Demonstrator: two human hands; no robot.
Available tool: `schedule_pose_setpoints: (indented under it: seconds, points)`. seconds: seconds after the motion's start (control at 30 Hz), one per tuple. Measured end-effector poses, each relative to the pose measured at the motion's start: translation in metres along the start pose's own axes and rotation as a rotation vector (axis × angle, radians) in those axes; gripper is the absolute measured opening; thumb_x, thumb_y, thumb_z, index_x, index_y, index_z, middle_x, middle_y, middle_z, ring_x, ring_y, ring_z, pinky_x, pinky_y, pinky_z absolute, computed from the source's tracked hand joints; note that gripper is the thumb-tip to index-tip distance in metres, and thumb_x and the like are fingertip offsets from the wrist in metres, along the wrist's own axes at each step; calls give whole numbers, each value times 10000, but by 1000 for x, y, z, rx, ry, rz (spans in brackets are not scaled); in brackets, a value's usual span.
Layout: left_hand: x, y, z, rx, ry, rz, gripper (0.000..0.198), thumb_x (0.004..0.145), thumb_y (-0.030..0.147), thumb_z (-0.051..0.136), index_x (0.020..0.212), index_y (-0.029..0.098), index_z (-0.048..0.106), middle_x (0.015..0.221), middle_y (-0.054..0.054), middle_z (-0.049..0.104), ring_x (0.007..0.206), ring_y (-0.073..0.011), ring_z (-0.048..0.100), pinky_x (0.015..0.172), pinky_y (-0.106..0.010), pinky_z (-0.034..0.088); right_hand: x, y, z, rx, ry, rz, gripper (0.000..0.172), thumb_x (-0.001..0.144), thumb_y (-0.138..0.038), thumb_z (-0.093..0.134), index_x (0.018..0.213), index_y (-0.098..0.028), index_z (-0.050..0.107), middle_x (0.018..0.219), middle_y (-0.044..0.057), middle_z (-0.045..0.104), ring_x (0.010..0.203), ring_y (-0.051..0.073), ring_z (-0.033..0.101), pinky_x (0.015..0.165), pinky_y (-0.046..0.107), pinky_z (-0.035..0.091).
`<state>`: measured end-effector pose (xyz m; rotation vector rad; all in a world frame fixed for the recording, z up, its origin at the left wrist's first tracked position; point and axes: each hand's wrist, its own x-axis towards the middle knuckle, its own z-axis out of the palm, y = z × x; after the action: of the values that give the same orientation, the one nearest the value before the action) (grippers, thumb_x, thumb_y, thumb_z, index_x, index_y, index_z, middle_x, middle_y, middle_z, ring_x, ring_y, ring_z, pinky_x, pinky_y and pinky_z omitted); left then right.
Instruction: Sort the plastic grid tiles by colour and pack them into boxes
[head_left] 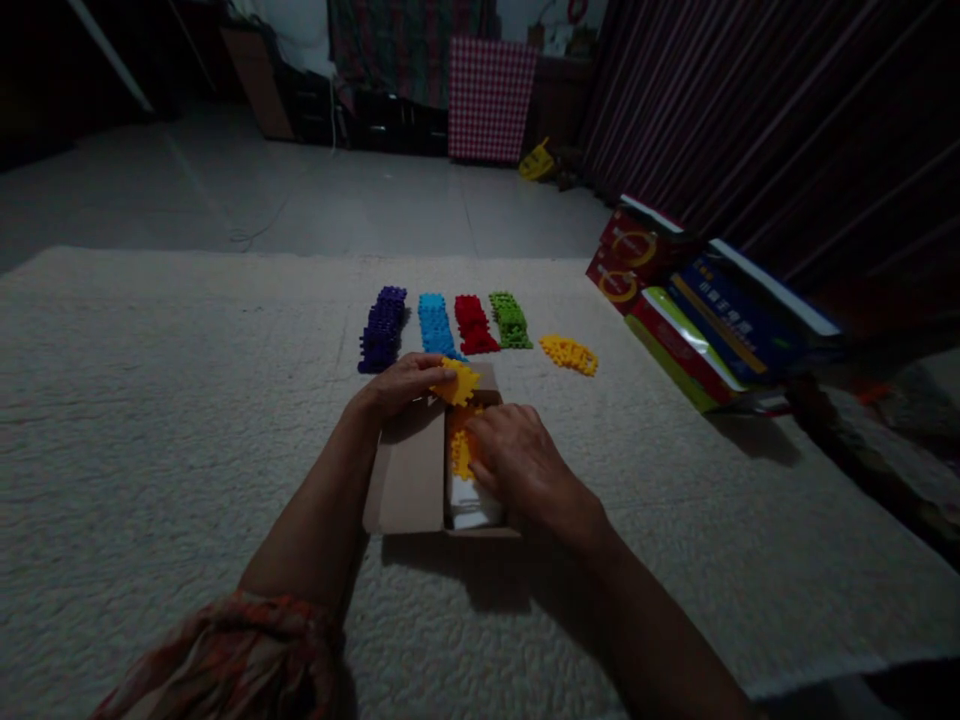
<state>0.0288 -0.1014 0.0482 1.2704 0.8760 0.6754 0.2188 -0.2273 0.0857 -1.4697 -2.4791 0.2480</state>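
An opened cardboard box (409, 475) stands on the pale quilted cover in front of me, its flap folded out to the left. Above its far left corner, my left hand (409, 383) pinches a yellow toothed plastic piece (459, 382). My right hand (517, 455) reaches into the box, fingers curled at the yellow pieces (460, 456) inside; its fingertips are partly hidden, so what they grip is unclear. White material (474, 508) lies at the box's near end. Beyond the box are rows of purple (384, 328), blue (436, 325), red (474, 325) and green pieces (511, 320).
A small yellow pile (570, 354) lies right of the green row. Several printed cartons, among them a blue carton (739, 310) and a red carton (637, 250), stand at the right by a dark curtain (750, 120). Tiled floor (375, 205) extends behind the cover.
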Motion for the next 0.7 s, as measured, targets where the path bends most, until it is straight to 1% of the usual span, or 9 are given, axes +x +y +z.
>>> schedule_pose_setpoints:
  seconds: [0.03, 0.1, 0.17, 0.2, 0.4, 0.53, 0.6, 0.7]
  points:
    - [2, -1, 0, -11, -7, 8, 397, 672, 471, 813, 852, 138, 695, 801, -40, 685, 664, -129, 596, 633, -248, 443, 1, -2, 2, -34, -38, 12, 154, 830, -149, 658, 980, -171, 631, 1033, 124, 650, 1002, 298, 580, 919, 496, 465]
    - [5, -2, 2, -30, -15, 22, 383, 694, 470, 799, 850, 136, 695, 807, -45, 686, 661, -127, 595, 627, -249, 436, 4, -2, 6, -63, -72, 27, 296, 790, -176, 721, 1062, -172, 604, 1123, 135, 616, 1042, 307, 558, 932, 504, 459]
    - [9, -2, 3, -24, -28, 32, 354, 711, 449, 791, 838, 132, 696, 794, -48, 682, 649, -125, 590, 609, -249, 427, 7, 3, 9, -80, -62, 32, 423, 768, -181, 747, 1152, -180, 569, 1178, 133, 585, 1070, 310, 541, 942, 508, 452]
    - [11, -3, 3, -21, -30, 35, 342, 713, 437, 790, 832, 130, 697, 785, -49, 680, 643, -123, 588, 600, -249, 423, 8, 7, 11, -92, -56, 26, 445, 770, -180, 743, 1174, -184, 557, 1183, 128, 577, 1076, 309, 535, 949, 509, 447]
    - [18, -4, 3, -45, -19, 23, 331, 696, 418, 793, 823, 127, 696, 768, -39, 680, 619, -108, 574, 565, -232, 406, 12, 24, 18, -101, -55, -25, 362, 803, -162, 685, 1140, -192, 555, 1131, 107, 572, 1082, 301, 530, 953, 485, 441]
    - [13, -4, 9, -119, 14, 18, 330, 655, 410, 800, 785, 139, 664, 786, -43, 677, 676, -130, 593, 630, -255, 449, 14, 25, 15, -27, -39, -33, 162, 838, -120, 634, 960, -211, 579, 1071, 90, 595, 1014, 261, 560, 895, 422, 461]
    - [10, -4, 10, -103, 27, 18, 326, 650, 416, 792, 763, 145, 650, 764, -31, 661, 666, -126, 579, 638, -258, 442, 15, 25, 11, 3, -46, -46, 127, 836, -113, 632, 895, -212, 579, 1036, 90, 613, 969, 253, 573, 847, 400, 468]
    - [6, -3, 6, -32, 45, 38, 319, 662, 426, 774, 758, 146, 654, 739, -14, 642, 638, -116, 557, 623, -250, 417, 16, 24, 5, 26, -63, -59, 123, 818, -107, 634, 858, -210, 578, 979, 92, 643, 922, 252, 585, 807, 384, 466]
